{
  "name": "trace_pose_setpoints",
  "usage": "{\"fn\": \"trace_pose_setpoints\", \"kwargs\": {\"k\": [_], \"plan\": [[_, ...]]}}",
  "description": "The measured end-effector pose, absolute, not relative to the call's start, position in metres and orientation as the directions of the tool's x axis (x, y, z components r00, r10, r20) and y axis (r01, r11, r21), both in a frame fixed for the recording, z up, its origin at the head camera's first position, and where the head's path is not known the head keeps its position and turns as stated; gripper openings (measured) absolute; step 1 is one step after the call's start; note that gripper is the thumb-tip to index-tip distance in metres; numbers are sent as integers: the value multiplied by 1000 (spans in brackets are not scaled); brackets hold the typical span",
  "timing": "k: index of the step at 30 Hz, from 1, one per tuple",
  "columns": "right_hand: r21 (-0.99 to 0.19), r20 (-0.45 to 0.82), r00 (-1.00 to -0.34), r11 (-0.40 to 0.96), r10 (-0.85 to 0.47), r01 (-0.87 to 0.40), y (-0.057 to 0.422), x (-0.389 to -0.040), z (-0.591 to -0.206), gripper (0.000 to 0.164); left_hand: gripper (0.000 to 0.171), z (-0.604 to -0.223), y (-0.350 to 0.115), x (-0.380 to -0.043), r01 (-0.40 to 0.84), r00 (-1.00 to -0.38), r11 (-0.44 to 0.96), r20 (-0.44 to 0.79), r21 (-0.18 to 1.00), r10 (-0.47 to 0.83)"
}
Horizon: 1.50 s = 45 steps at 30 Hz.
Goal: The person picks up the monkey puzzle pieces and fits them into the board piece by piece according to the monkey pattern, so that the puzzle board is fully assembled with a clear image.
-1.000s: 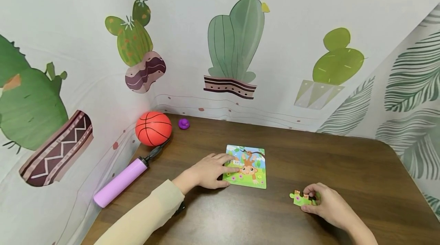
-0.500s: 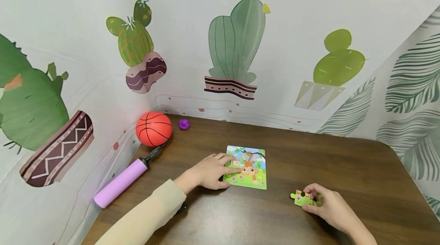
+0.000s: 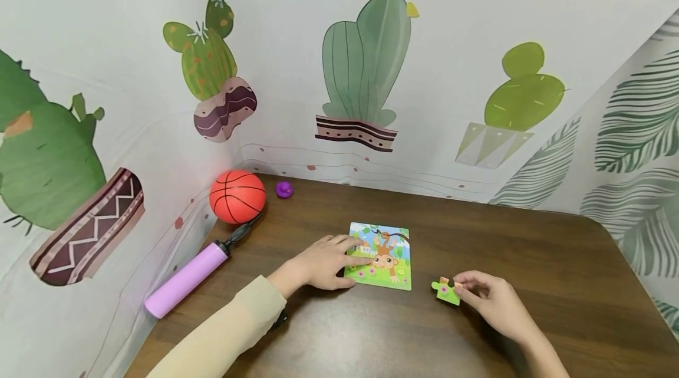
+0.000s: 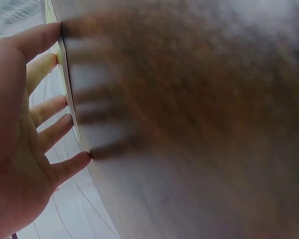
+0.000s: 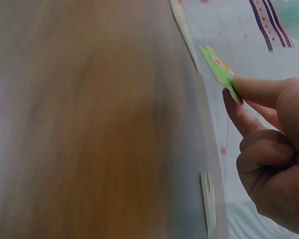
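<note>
A square jigsaw puzzle (image 3: 395, 251) with a monkey picture lies at mid-table. My left hand (image 3: 326, 263) rests with spread fingers on its left side, covering part of the picture; in the left wrist view the fingertips (image 4: 80, 158) touch down along the puzzle and tabletop. To the right, my right hand (image 3: 493, 301) pinches a green puzzle piece (image 3: 447, 293) with a pink flower between thumb and index finger. The right wrist view shows this piece tilted and raised off the table, the other fingers curled in.
A thin flat pale piece (image 5: 208, 201) lies on the table below the right hand. At the left are a red basketball (image 3: 237, 196), a purple pump (image 3: 185, 280) with a black end, and a small purple toy (image 3: 284, 190). A printed cactus curtain (image 3: 286, 71) hangs behind.
My right hand has lifted the green puzzle piece and carried it left and slightly away from me, toward the puzzle. The left hand stays in place on the puzzle.
</note>
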State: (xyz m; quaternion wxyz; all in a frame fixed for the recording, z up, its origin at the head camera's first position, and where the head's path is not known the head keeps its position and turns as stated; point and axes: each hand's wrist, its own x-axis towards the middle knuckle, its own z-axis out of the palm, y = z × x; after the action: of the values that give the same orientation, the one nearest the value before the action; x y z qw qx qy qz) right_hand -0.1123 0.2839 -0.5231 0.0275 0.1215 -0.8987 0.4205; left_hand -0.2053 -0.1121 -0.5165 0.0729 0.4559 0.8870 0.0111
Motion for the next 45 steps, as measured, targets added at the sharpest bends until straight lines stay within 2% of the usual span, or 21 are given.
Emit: {"fn": "trace_pose_setpoints", "kwargs": {"k": [9,18,26,35,45], "plan": [[-847,111,-973,493,-201,-199,231,-141,-522,11,51,-513,-116,-204,823,-544,553,-98,132,833],[-883,27,-971,450,-238,-135,185,-160,-524,12,44,-512,-122,-205,821,-529,533,-77,202,845],[-881,-24,-968,463,-250,-97,160,-168,-530,11,45,-512,-125,-206,832,-522,522,-53,188,851],[-882,-63,-969,468,-238,-58,152,-170,-532,7,53,-511,-131,-204,806,-532,540,-104,244,841],[-845,-82,-979,533,-185,-30,144,-172,-529,4,59,-512,-130,-202,822,-524,533,-99,203,846]]}}
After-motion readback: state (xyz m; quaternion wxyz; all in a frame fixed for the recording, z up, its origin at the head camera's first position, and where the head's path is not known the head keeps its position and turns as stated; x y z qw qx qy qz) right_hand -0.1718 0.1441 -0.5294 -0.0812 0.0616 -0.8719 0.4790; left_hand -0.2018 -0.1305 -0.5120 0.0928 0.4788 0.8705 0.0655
